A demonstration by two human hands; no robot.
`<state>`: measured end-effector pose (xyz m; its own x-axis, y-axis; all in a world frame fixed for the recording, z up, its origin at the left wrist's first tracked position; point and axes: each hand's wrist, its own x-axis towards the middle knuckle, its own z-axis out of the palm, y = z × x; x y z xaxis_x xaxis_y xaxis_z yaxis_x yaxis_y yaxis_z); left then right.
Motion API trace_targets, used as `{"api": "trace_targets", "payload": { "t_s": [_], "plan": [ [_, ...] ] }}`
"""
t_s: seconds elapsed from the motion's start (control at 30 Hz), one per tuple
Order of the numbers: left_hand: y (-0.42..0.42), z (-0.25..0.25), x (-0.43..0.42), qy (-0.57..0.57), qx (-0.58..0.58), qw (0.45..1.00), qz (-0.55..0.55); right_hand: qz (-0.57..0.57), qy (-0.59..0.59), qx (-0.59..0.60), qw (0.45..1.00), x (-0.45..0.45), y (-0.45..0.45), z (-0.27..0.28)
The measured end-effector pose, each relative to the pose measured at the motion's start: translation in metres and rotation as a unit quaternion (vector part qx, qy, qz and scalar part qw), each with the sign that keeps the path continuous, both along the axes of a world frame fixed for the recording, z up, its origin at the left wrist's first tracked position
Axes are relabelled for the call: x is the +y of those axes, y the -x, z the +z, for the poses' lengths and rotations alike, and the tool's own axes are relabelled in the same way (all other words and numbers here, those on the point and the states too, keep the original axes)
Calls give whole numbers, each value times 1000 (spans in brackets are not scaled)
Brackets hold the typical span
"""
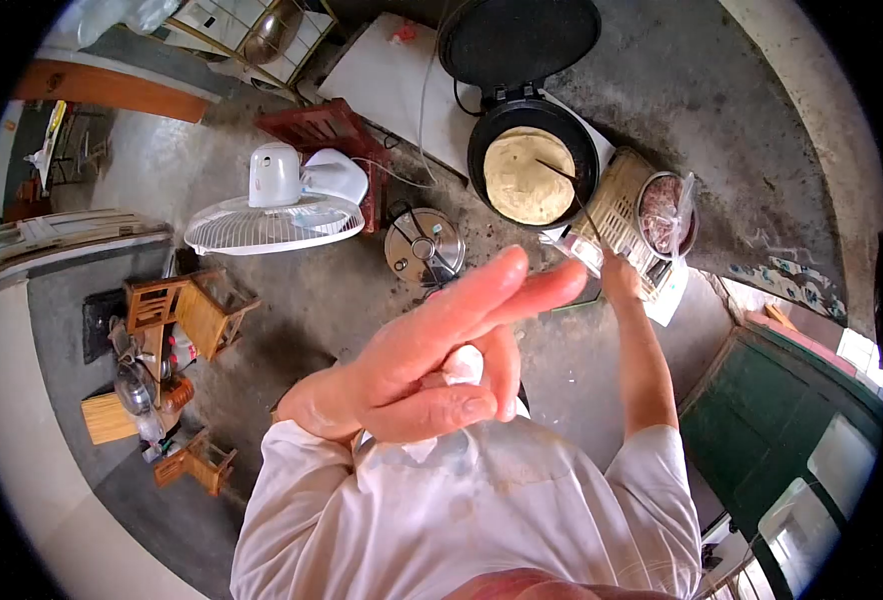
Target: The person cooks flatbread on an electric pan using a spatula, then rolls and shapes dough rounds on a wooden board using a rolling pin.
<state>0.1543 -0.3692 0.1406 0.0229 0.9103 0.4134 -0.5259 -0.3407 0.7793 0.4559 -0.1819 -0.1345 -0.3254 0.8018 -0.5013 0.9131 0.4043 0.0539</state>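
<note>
Close to the camera, my left hand [432,350] has two fingers stretched out and the others curled with the thumb around a crumpled white thing [463,366], perhaps tissue. My right hand [619,275] reaches forward and is closed on a thin dark utensil [588,212]. The utensil's far end lies over a round pale flatbread [522,178] in a black electric pan [479,150] with its lid raised. Beside the right hand are a cream plastic basket [617,200] and a bowl of reddish-brown filling [662,200] with clear plastic at its edge.
To the left are a white fan [277,222], a red wooden chair [312,125] and a round metal-lidded pot [424,247]. Small wooden chairs [212,315] stand farther left. A green surface [762,420] is at the right, and a cable [428,100] hangs near the pan.
</note>
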Motion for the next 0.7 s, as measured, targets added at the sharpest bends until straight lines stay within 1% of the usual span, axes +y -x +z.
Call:
{"api": "trace_targets", "payload": {
  "t_s": [0.1, 0.17, 0.2, 0.23, 0.27, 0.3, 0.33, 0.37, 0.43, 0.47, 0.5, 0.53, 0.57, 0.63, 0.7],
  "plan": [
    [2, 2, 3, -25, 34, 999, -5, 4, -11, 21, 1000, -8, -7, 8],
    [4, -1, 2, 0, 18, 1000, 4, -32, 72, -53, 995, -15, -3, 27],
    [9, -4, 1, 12, 36, 999, 30, -7, 33, -33, 999, -20, -18, 16],
    [15, -9, -2, 23, 54, 997, 54, -13, 31, -36, 999, -25, -17, 26],
    [20, -16, -7, 43, 49, 995, 80, -22, 59, -35, 997, -30, -12, 43],
    [22, -20, -15, 96, 31, 987, 127, -32, 86, -32, 995, -35, -11, 55],
    [26, -29, -20, 141, 47, 972, 183, 92, -42, 94, 990, -47, -39, 27],
    [32, -42, -24, 142, 32, 970, 192, 72, 44, -13, 996, -54, -31, 29],
    [38, -62, -36, 192, 10, 956, 224, 123, 40, 67, 989, -72, -9, 37],
    [39, -69, -41, 189, 7, 957, 219, 184, 12, 91, 979, -77, -2, 26],
    [38, -74, -46, 225, -11, 947, 229, 181, 8, 88, 979, -77, 3, 20],
    [38, -78, -51, 260, -28, 935, 239, 123, 49, 59, 989, -74, 24, 27],
    [38, -80, -55, 256, -29, 937, 237, 65, 89, 31, 993, -69, 40, 31],
    [39, -82, -61, 299, -38, 922, 243, 41, 95, 51, 993, -61, 51, 27],
    [39, -84, -61, 303, -44, 920, 243, 16, 103, 68, 992, -53, 61, 19]
  ]
}}
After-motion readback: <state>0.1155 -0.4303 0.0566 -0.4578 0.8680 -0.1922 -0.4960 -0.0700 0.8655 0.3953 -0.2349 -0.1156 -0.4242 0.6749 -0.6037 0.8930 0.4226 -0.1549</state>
